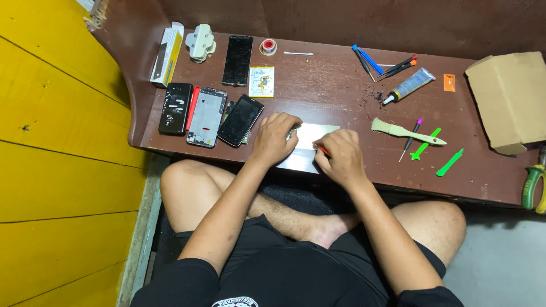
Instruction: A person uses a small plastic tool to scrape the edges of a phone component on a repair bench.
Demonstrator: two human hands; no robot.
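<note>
Both hands work on a grey plate (311,135) at the desk's (341,85) near edge.
Left hand (274,136), fingers curled, presses its 9 o'clock end; right hand (340,156) pinches a red tool (322,149) at 5 o'clock.

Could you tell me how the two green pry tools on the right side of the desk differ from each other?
The upper green pry tool lies against the tip of the tan brush and beside the purple-capped screwdriver; the lower green pry tool lies alone, nearer the desk's front edge. The upper one looks longer, with a crosswise part near its lower end; the lower one is a plain strip. Both are bright green, flat and slanted alike.
</note>
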